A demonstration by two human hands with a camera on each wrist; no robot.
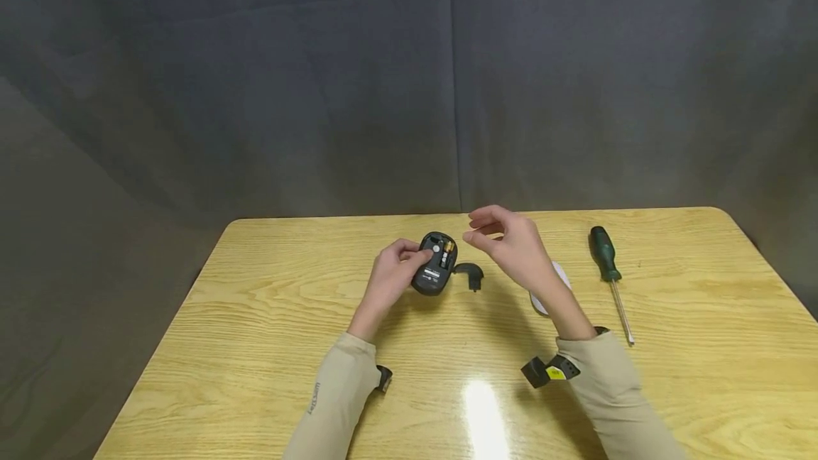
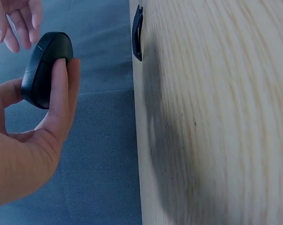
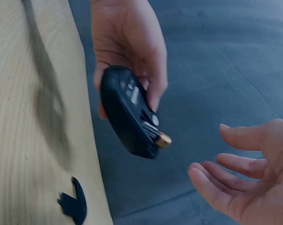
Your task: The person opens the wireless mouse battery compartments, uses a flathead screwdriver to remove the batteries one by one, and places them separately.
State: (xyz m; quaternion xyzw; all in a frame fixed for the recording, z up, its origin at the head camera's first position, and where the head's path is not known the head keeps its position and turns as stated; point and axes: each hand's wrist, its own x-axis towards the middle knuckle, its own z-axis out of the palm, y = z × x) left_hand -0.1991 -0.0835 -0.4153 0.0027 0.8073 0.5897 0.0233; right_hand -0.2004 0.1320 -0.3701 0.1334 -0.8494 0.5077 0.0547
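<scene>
My left hand grips a black computer mouse above the table, its underside turned toward the head camera. The battery slot in that underside is uncovered, and a battery with a gold-coloured end sticks partly out of it. To the right of the mouse is my right hand, apart from it, with fingers loosely bent and nothing between thumb and fingertips. A black curved battery cover with a small tab lies on the table, just right of the mouse in the head view.
A green-handled screwdriver lies at the right of the wooden table. Partly hidden under my right forearm is a round, pale-topped object. A dark grey curtain hangs behind the table's far edge.
</scene>
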